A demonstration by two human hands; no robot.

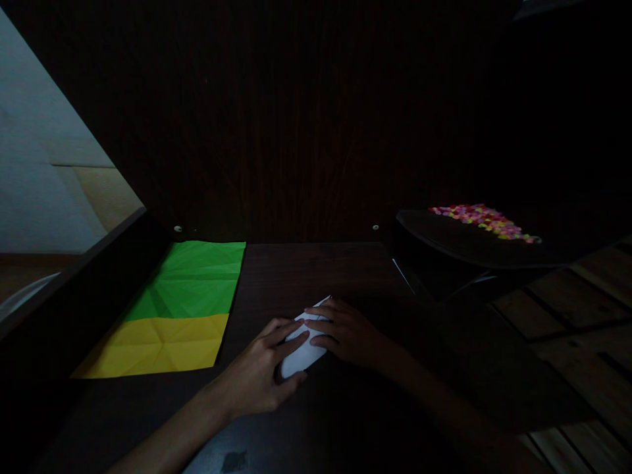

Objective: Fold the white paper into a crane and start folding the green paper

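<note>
On a dark-brown wooden surface [306, 270] in a dim room [49, 112], rests spread, nearly meeting left hand [259, 368] and right hand [351, 334] atop folded white paper [300, 359].

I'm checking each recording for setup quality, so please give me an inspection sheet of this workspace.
Surface: dark brown wood-grained tabletop, dimly lit.
Job's things: small folded white paper, lying under both hands, partly covered by fingers.
Clutter: flat creased green paper and flat creased yellow paper adjoining it, left of the hands; heap of small pink, red and yellow pieces on a dark rounded ledge at right, too small to identify.
Grippers: bare left hand and bare right hand, fingers extended, both touching the white paper.
Cables: nothing seen.
Surroundings: tall dark upright panel behind; pale wall at left; brown wooden slats at lower right.
</note>
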